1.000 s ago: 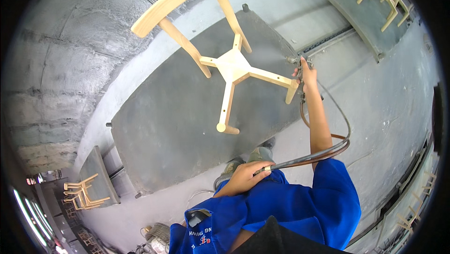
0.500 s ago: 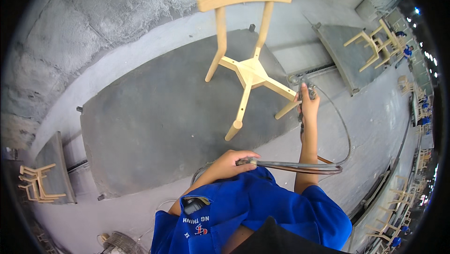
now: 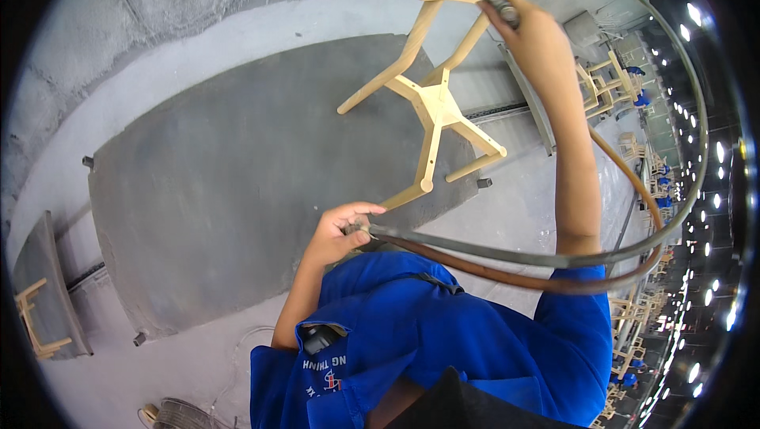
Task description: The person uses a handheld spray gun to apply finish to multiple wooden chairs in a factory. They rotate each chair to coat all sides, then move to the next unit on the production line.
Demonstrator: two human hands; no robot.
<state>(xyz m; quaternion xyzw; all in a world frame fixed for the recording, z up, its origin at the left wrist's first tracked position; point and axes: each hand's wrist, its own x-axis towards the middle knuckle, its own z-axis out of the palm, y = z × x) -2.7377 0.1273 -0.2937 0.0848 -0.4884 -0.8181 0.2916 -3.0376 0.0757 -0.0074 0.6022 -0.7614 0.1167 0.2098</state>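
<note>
A pale wooden chair frame (image 3: 441,104) without a seat stands on the dark grey tabletop (image 3: 214,168), its curved backrest away from me. My right hand (image 3: 534,33), arm stretched far forward, is closed around a spray gun (image 3: 497,3) beside the right end of the backrest. The gun partly covers that end. Close to my body, my left hand (image 3: 339,233) grips the hoses near the table's front edge, its fingertips by a front chair leg. A grey hose (image 3: 507,247) and a brown hose (image 3: 475,273) run from it in a wide loop around my right arm.
Another board (image 3: 47,286) with a wooden chair piece (image 3: 36,318) lies at left. More chairs (image 3: 606,85) stand on the right, with people in blue further off. A coil (image 3: 186,415) sits on the floor at lower left. A rough grey wall (image 3: 190,1) rises behind.
My right hand has moved forward and up with the spray gun, from the front of the seat frame to the backrest. The chair has turned and appears further right. My left hand has shifted left and forward.
</note>
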